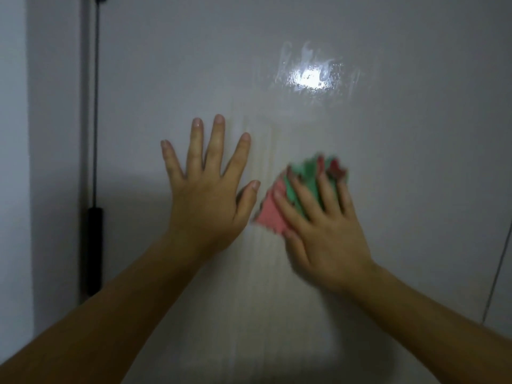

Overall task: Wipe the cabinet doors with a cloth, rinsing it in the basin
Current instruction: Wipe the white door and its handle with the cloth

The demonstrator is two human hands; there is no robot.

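A pale grey cabinet door (304,120) fills the view, with wet streaks and a bright glare spot near its upper right. My left hand (206,187) lies flat on the door with its fingers spread and straight. To its right, my right hand (321,223) presses a pink and green cloth (279,206) flat against the door with straight, spread fingers. The cloth is blurred and shows around and above the fingers.
A dark vertical gap (95,106) runs down the door's left edge, with a black handle-like bar (94,250) lower down. A lighter panel or wall (13,162) stands at the far left. A thin dark line (498,273) slants at the right edge.
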